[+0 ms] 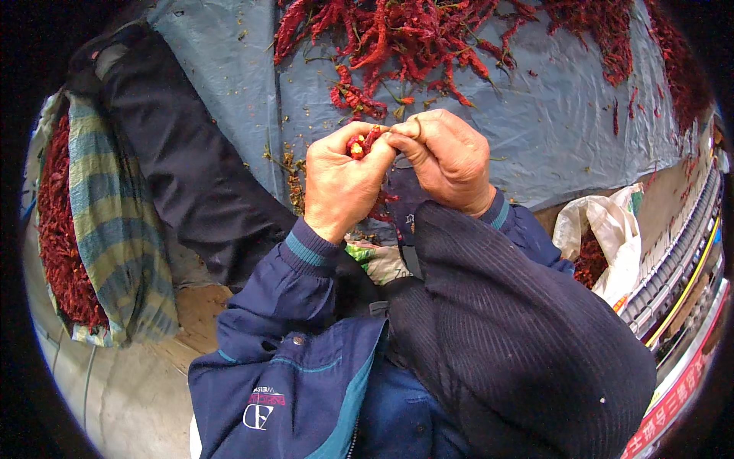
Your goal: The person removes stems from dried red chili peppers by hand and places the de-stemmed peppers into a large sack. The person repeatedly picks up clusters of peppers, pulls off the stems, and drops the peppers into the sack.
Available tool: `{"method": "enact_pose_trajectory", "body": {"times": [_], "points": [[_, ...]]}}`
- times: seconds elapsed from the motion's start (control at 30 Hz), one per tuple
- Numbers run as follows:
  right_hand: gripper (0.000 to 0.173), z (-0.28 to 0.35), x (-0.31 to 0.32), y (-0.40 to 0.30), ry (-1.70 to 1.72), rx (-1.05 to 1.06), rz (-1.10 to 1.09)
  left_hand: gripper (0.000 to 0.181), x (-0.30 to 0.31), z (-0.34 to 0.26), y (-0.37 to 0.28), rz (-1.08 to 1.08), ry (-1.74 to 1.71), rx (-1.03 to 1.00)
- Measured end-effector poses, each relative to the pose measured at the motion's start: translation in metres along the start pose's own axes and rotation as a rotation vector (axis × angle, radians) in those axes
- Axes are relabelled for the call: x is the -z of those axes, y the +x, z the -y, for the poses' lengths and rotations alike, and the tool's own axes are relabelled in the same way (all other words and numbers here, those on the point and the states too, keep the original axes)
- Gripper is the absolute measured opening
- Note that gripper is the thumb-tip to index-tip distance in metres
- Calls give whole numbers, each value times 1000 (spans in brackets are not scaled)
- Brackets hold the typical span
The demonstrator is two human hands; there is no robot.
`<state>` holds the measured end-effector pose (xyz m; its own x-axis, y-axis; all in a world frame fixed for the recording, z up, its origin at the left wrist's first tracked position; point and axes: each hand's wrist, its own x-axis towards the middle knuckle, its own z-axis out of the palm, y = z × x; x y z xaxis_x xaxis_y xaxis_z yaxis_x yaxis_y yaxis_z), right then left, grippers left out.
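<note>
Dried red chili peppers (395, 40) lie in a loose pile on a grey-blue plastic sheet (545, 126), beyond my hands. My left hand (347, 172) is closed around a red chili (356, 148), whose broken end with pale seeds shows between thumb and forefinger. Thumb and fingertips of my right hand (444, 155) pinch a thin stem beside it, and the two hands nearly touch. Whether that stem is joined to the chili I cannot tell. A few more red chilies show below the hands, partly hidden by my sleeves and knee.
A striped woven sack (114, 229) full of red chilies stands at the left, by my outstretched trouser leg. At the right, a white sack (613, 229) holds more chilies. Further heaps of chilies (602, 40) lie at the upper right. Stems and seeds litter the sheet.
</note>
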<state>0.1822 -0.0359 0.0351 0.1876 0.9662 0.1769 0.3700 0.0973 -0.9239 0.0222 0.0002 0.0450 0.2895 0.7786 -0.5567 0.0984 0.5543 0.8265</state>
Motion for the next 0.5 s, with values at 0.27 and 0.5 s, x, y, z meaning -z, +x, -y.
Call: {"method": "enact_pose_trajectory", "body": {"times": [0.27,0.5], "points": [[33,-5,9,-11,1128,-775,-42,17,28,-1,5,307,-519,263],[44,-50,78,-54,-276,-634,469,20,62,27,9,280,-840,342]]}}
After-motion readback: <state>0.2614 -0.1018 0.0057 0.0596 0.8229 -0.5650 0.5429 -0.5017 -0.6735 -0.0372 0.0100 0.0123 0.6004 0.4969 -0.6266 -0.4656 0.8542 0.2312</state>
